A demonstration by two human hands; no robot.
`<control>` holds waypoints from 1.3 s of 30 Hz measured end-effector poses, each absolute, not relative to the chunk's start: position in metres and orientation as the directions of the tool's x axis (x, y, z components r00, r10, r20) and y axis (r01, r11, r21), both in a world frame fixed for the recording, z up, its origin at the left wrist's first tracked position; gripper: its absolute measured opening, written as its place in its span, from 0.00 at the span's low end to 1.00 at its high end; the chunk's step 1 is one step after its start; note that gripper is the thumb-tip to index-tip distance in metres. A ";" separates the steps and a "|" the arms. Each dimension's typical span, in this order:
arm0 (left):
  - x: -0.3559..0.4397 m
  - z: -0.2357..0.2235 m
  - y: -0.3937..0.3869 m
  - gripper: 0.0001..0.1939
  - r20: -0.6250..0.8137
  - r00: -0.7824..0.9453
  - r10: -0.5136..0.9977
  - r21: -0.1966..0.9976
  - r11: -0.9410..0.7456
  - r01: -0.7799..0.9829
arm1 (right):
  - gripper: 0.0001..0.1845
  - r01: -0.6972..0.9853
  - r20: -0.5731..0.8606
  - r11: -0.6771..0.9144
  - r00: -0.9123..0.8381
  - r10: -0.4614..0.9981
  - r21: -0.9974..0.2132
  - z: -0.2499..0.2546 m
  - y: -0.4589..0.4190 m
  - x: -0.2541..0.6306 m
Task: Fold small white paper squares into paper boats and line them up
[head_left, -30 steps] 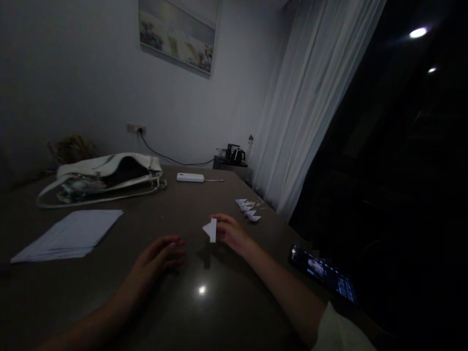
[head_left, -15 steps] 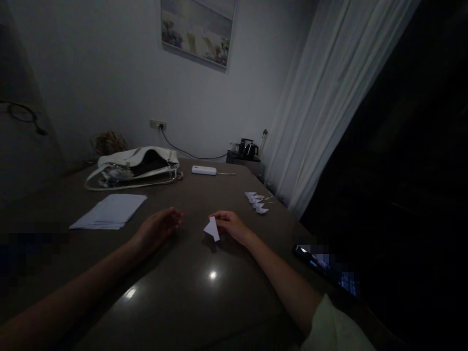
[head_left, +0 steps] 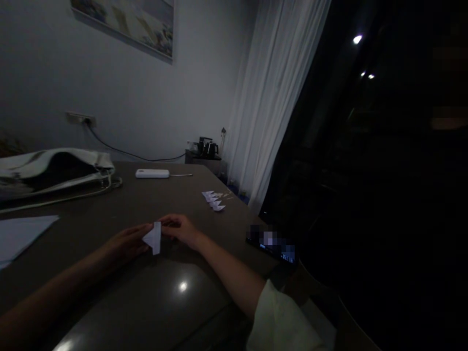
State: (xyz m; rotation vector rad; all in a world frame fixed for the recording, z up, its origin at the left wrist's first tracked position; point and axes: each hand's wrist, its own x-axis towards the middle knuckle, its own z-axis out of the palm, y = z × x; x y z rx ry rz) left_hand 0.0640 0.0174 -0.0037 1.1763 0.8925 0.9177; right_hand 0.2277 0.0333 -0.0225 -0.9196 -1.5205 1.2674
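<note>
Folded paper point(head_left: 157, 239) near, left of ctr, over table point(head_left: 175, 192). R hand point(head_left: 183, 231) pinching it; L hand point(head_left: 127, 241), apart a sec ago, now at its left side, grip unclear. Work now two-handed, prob.

Pale wall point(head_left: 208, 92) | 1 framed picture point(head_left: 135, 24) | sheer white curtain point(head_left: 270, 92) | glossy brown table point(head_left: 146, 197) | right: dark area point(head_left: 365, 161), perhaps window

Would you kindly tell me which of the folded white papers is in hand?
The folded paper between the left hand and the right hand, gripped by the right; the other folded papers form a row farther back on the table.
</note>
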 end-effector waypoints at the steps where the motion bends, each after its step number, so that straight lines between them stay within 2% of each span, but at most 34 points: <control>1: 0.062 -0.003 0.017 0.12 -0.136 0.426 0.894 0.965 0.217 -0.148 | 0.11 -0.003 0.179 0.187 -0.307 0.935 -0.982 -0.022 0.033 0.228; 3: 0.059 -0.004 0.019 0.13 -0.190 0.439 0.878 0.941 0.291 -0.175 | 0.11 0.009 0.176 0.190 -0.328 0.928 -0.982 -0.021 0.032 0.228; 8: 0.059 -0.009 0.024 0.11 -0.198 0.409 0.891 0.916 0.317 -0.246 | 0.15 -0.050 0.160 0.153 -0.303 0.939 -0.987 -0.018 0.027 0.225; 13: 0.058 -0.009 0.021 0.14 -0.149 0.375 0.915 0.928 0.260 -0.266 | 0.13 -0.104 0.056 0.023 -0.323 0.945 -0.994 -0.011 0.021 0.221; 16: 0.055 -0.009 0.019 0.15 -0.097 0.338 0.936 0.952 0.187 -0.244 | 0.16 -0.134 0.068 0.021 -0.358 0.931 -0.991 -0.010 0.019 0.219; 19: 0.053 -0.008 0.017 0.14 -0.043 0.358 0.933 0.965 0.132 -0.226 | 0.18 -0.159 0.132 0.081 -0.346 0.929 -0.984 -0.009 0.017 0.217; 25: 0.053 -0.010 0.018 0.14 0.037 0.446 0.894 0.959 0.094 -0.267 | 0.17 -0.183 0.037 -0.035 -0.377 0.925 -0.982 -0.006 0.015 0.216; 30: 0.051 -0.015 0.023 0.12 0.058 0.518 0.853 0.960 0.095 -0.263 | 0.17 -0.197 0.003 -0.095 -0.447 0.895 -0.976 -0.010 0.020 0.221; 39: 0.050 -0.015 0.024 0.10 0.046 0.589 0.807 0.964 0.118 -0.237 | 0.18 -0.223 0.031 -0.097 -0.508 0.861 -0.970 -0.011 0.022 0.222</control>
